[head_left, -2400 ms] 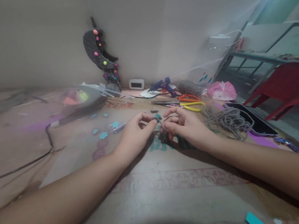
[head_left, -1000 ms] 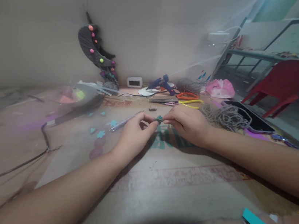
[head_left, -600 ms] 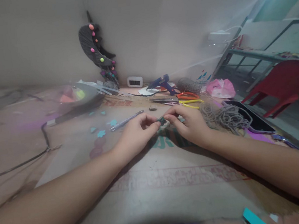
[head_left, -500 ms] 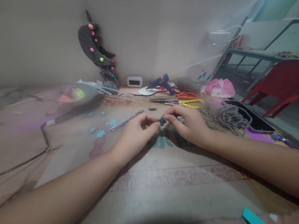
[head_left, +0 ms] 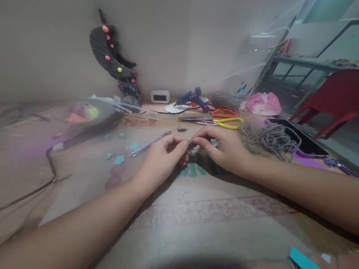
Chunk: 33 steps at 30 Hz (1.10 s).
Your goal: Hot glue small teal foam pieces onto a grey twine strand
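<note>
My left hand (head_left: 165, 155) and my right hand (head_left: 223, 147) meet above the middle of the cardboard sheet (head_left: 194, 247). Both are closed in a pinch, thumbs against fingertips, on a small dark teal piece (head_left: 192, 143). Fingers cover most of it, so its exact kind cannot be made out. A pen (head_left: 150, 143) lies just beyond my left hand, with several light-blue paper flowers (head_left: 119, 160) to its left. Near my right wrist sits a tangle of grey yarn (head_left: 271, 140). Scissors with orange handles (head_left: 225, 113) and pliers with yellow handles (head_left: 229, 122) rest past my fingers.
Along the wall are a blue glue gun (head_left: 191, 98), a small white clock (head_left: 160, 96) and a dark crescent ornament (head_left: 100, 50) with coloured balls. A tablet (head_left: 309, 141) and a pink bag (head_left: 264, 104) are at right. Beyond the table edge stands a red chair (head_left: 349, 90).
The small teal piece has turned between my fingers and less of it shows. My left fingers have curled further around it. The whole view has shifted slightly.
</note>
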Tool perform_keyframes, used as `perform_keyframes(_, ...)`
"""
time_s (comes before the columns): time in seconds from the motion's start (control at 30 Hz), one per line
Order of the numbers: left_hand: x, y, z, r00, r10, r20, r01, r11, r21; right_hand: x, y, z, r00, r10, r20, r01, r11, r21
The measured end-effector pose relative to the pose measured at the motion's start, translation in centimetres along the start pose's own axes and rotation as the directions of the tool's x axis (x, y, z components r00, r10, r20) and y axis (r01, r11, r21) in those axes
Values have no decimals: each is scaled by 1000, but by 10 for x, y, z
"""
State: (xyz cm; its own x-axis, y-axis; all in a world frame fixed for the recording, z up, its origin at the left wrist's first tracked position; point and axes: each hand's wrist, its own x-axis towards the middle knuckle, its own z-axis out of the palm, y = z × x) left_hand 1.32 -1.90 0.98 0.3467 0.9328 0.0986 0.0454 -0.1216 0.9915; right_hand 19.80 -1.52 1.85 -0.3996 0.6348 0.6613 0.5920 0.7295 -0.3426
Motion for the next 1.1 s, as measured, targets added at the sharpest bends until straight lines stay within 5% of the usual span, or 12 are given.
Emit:
perform_keyframes(0.77,2,-6,1,998,-57,-4,55,974,-219,2,0,0,999,37,8,-37,997,-67)
perform_keyframes(1.1,-4,4,1,999,-31,-10,31,999,8,-1,-2,0,1000,-14,22,16,995,-96)
